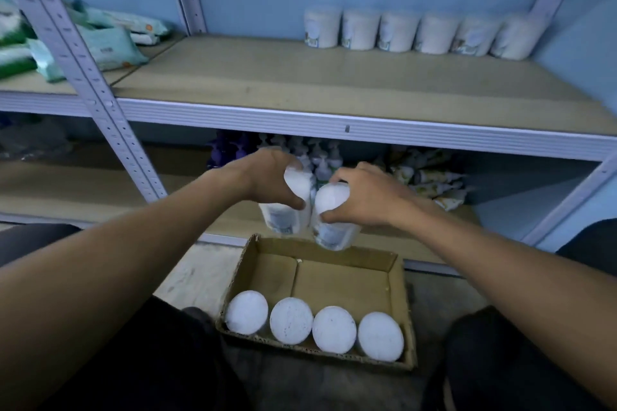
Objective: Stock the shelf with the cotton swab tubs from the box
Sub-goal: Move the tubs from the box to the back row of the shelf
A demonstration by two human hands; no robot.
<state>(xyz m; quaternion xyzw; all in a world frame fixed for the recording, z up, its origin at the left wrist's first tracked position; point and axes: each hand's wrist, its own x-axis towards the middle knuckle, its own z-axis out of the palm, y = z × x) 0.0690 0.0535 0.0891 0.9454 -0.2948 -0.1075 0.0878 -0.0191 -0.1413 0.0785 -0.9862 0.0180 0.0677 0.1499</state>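
A: What lies at the far left?

B: Packs of wipes (110,43) piled on the left bay of the shelf (300,77); past the grey upright (83,77) the board is bare until a row of six tubs (414,33) against the back wall at the right.

A: And the hands?

B: Both are raised above the box (397,294), in front of the lower shelf; the left hand (267,177) has its grip curled round the top of one tub (293,203), thumb on the near side, fingers over the far side; the right hand (367,197) pinches a second tub (334,217) the same way; the two tubs touch each other and tilt, lids toward the camera.

A: What remains in the box?

B: Four tubs (314,324) upright in a row along its near wall, white lids up; the far half shows bare cardboard; the box sits on the floor between the person's knees.

A: Behind the hands?

B: Pump bottles (320,157) on the lower shelf; to their right, a heap of tubes (430,177).
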